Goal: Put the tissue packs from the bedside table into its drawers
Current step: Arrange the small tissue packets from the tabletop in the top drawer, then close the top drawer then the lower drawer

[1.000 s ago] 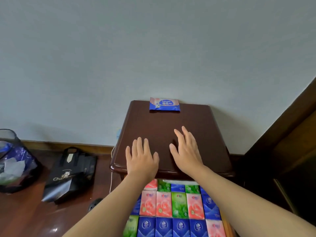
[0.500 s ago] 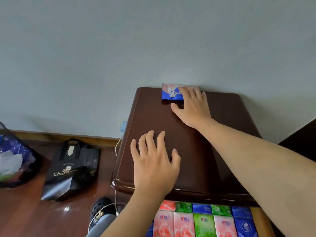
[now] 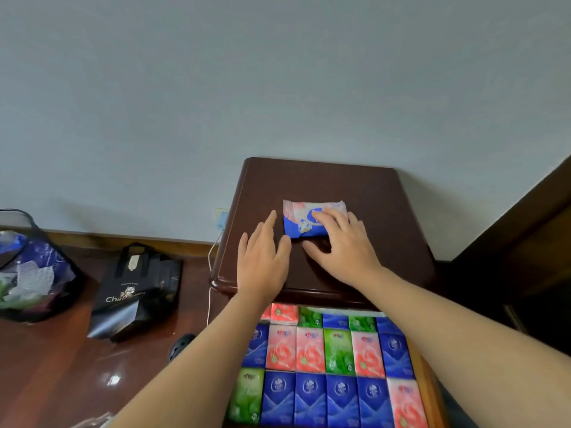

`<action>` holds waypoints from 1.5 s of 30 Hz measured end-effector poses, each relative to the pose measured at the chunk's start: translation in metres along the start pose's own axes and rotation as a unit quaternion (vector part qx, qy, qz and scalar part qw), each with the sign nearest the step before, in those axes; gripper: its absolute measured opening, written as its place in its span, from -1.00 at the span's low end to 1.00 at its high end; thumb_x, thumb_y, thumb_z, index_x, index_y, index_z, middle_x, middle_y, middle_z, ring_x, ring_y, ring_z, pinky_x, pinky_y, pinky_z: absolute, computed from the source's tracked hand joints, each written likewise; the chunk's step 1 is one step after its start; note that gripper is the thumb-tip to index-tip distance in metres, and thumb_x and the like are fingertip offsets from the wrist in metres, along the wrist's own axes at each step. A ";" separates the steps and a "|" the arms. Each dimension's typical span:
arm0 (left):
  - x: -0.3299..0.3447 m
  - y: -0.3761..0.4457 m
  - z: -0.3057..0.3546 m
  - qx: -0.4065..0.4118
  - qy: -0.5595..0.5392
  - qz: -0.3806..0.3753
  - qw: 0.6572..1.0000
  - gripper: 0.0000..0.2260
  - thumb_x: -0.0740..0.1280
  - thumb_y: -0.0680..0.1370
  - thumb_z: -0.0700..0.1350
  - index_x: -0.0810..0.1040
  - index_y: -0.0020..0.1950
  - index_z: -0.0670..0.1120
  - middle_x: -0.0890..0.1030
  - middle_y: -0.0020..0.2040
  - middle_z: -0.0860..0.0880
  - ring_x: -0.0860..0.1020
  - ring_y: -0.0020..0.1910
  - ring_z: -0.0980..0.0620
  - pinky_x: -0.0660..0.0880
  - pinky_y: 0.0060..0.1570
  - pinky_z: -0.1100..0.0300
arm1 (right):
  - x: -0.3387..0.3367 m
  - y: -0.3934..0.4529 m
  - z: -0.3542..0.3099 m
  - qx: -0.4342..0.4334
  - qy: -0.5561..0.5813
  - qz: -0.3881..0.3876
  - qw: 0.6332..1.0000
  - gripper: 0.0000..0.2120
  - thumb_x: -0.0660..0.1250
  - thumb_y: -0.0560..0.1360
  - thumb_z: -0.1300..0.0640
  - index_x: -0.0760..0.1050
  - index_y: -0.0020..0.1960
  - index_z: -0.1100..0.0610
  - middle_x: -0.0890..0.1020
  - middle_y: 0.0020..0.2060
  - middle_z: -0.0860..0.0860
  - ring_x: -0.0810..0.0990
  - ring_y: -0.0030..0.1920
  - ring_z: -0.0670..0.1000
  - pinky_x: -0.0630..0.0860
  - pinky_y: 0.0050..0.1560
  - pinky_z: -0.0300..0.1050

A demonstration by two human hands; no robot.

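One tissue pack [image 3: 304, 222], blue and white with a pink striped end, lies on the dark wooden bedside table [image 3: 386, 205], about in the middle of the top and well clear of the wall behind. My right hand [image 3: 340, 242] rests over its right part, the fingers [image 3: 321, 216] laid loosely apart across the top of the pack and the thumb set on the table just below the pack's near edge; the pack is covered rather than pinched, and I cannot tell whether it is lifted off the wood at all. My left hand [image 3: 262, 261] lies flat on the table just to the left of the pack, its fingers close together and pointing away from me, the thumb angled toward the pack's lower left corner without clearly touching it.

Below the table's front edge the drawer [image 3: 428, 393] stands pulled out toward me, and it is packed with rows of small tissue packs [image 3: 336, 366] in blue, pink and green, lying flat, side by side and touching. Both my forearms cross above it.

On the brown wooden floor to the left sits a black carrier bag [image 3: 139, 291] with white lettering, and further left a dark mesh bin [image 3: 27, 267] holding crumpled paper. A white cable [image 3: 211, 273] hangs down beside the table's left edge from a wall socket.
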State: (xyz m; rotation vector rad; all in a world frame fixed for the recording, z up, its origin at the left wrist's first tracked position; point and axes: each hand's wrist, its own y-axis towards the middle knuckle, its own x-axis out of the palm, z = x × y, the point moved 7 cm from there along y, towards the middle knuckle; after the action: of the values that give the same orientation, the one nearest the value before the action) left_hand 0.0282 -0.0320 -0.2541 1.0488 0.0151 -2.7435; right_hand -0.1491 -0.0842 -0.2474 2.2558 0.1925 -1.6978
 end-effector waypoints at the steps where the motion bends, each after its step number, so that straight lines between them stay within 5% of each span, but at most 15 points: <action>1: 0.001 -0.007 0.002 -0.001 -0.014 -0.018 1.000 -0.49 0.13 0.71 0.04 0.16 0.67 0.09 0.34 0.60 0.11 0.20 0.60 0.16 -0.13 0.64 0.06 | -0.004 -0.016 -0.003 -0.009 0.001 0.002 1.000 -0.34 0.27 0.56 -0.34 0.34 0.57 -0.06 0.38 0.51 -0.11 0.36 0.46 0.13 0.30 0.47 0.15; 4: 0.003 -0.036 0.009 -0.017 -0.070 -0.046 0.996 -0.59 0.21 0.69 0.01 0.36 0.57 0.11 0.51 0.45 0.13 0.40 0.47 0.14 -0.07 0.62 0.05 | -0.014 -0.062 -0.009 -0.024 0.038 0.000 0.999 -0.38 0.32 0.58 -0.27 0.39 0.56 -0.04 0.42 0.47 -0.10 0.37 0.48 0.04 0.33 0.47 0.09; 7: 0.005 -0.068 0.017 -0.023 -0.100 -0.037 0.994 -0.67 0.35 0.64 -0.04 0.54 0.41 0.09 0.58 0.26 0.08 0.47 0.28 0.08 0.31 0.48 0.00 | -0.021 -0.102 -0.012 -0.038 0.076 -0.011 0.996 -0.43 0.43 0.55 -0.11 0.41 0.53 -0.07 0.44 0.43 -0.15 0.36 0.46 -0.01 0.40 0.46 -0.03; 10: 0.011 -0.103 0.023 -0.019 -0.154 -0.036 0.987 -0.73 0.38 0.63 -0.15 0.58 0.32 0.05 0.54 0.23 0.07 0.52 0.24 0.13 0.52 0.15 0.33 | -0.026 -0.140 -0.009 -0.033 0.074 0.007 0.997 -0.45 0.48 0.46 0.20 0.46 0.39 -0.13 0.49 0.29 -0.21 0.44 0.29 -0.04 0.45 0.19 -0.28; 13: 0.023 -0.136 0.019 -0.050 -0.186 -0.057 0.980 -0.73 0.39 0.63 -0.18 0.54 0.26 0.13 0.52 0.22 0.14 0.55 0.19 0.19 0.64 0.00 0.28 | -0.025 -0.176 0.004 0.027 0.109 0.026 0.993 -0.43 0.55 0.42 0.21 0.43 0.29 -0.20 0.50 0.22 -0.24 0.43 0.19 -0.11 0.31 -0.05 -0.49; 18: 0.049 -0.171 0.011 -0.064 -0.145 -0.099 0.982 -0.68 0.38 0.63 -0.25 0.55 0.31 0.08 0.54 0.16 0.11 0.58 -0.08 0.13 0.53 -0.31 0.35 | -0.005 -0.225 0.023 0.057 0.132 0.002 0.990 -0.44 0.59 0.40 0.21 0.50 0.29 -0.14 0.48 0.26 -0.21 0.43 0.22 -0.10 0.55 0.15 -0.21; 22: 0.070 -0.181 0.009 -0.046 -0.086 -0.151 0.984 -0.55 0.31 0.59 -0.39 0.52 0.44 -0.05 0.51 0.38 0.02 0.54 0.29 0.00 0.53 0.14 0.30 | 0.012 -0.240 0.036 0.093 0.137 -0.031 0.986 -0.45 0.53 0.42 0.27 0.55 0.35 -0.04 0.47 0.35 -0.13 0.41 0.32 -0.02 0.37 0.30 -0.27; 25: 0.078 -0.186 0.005 -0.070 -0.071 -0.192 0.976 -0.51 0.26 0.62 -0.38 0.43 0.52 -0.05 0.45 0.44 -0.02 0.52 0.35 -0.04 0.62 0.13 0.14 | 0.021 -0.243 0.045 0.134 0.161 -0.061 0.976 -0.45 0.51 0.48 0.26 0.52 0.41 -0.04 0.45 0.40 -0.12 0.32 0.43 -0.03 0.31 0.33 -0.29; 28: 0.080 -0.190 0.002 -0.070 -0.049 -0.216 0.973 -0.50 0.27 0.64 -0.34 0.40 0.56 -0.05 0.45 0.47 -0.05 0.51 0.35 -0.07 0.58 0.07 0.19 | 0.025 -0.245 0.050 0.152 0.166 -0.073 0.972 -0.48 0.52 0.50 0.21 0.53 0.43 -0.01 0.46 0.42 -0.09 0.29 0.48 -0.01 0.33 0.37 -0.24; 33: 0.058 -0.201 0.000 -0.044 -0.019 -0.162 0.986 -0.58 0.33 0.63 -0.21 0.47 0.48 0.03 0.46 0.48 0.04 0.45 0.41 0.03 0.51 0.33 0.03 | 0.011 -0.253 0.045 0.149 0.192 -0.042 0.969 -0.57 0.49 0.55 0.21 0.56 0.38 0.01 0.53 0.36 -0.07 0.36 0.45 -0.03 0.50 0.34 -0.16; 39: 0.020 -0.246 0.003 0.095 0.048 -0.017 0.994 -0.83 0.39 0.61 0.04 0.54 0.19 0.09 0.54 0.11 0.16 0.53 0.10 0.11 0.50 0.10 0.04 | -0.024 -0.293 0.027 0.097 0.219 0.076 0.968 -0.80 0.50 0.54 0.07 0.64 0.15 0.02 0.64 0.10 -0.11 0.55 0.19 -0.02 0.62 0.10 0.03; 45: 0.011 -0.295 -0.021 0.156 0.120 0.029 0.980 -0.76 0.43 0.54 0.21 0.55 0.08 0.11 0.54 -0.01 0.17 0.53 0.01 0.05 0.40 0.02 0.03 | -0.023 -0.342 0.005 0.050 0.057 0.105 0.992 -0.68 0.38 0.46 -0.34 0.60 0.02 -0.13 0.64 -0.01 -0.23 0.53 0.11 -0.03 0.37 0.00 -0.04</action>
State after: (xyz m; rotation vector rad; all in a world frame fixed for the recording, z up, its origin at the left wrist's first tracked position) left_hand -0.0228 0.2569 -0.2959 1.4294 -0.4140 -2.6050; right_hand -0.2595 0.2388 -0.2836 2.3519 -0.1043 -1.5037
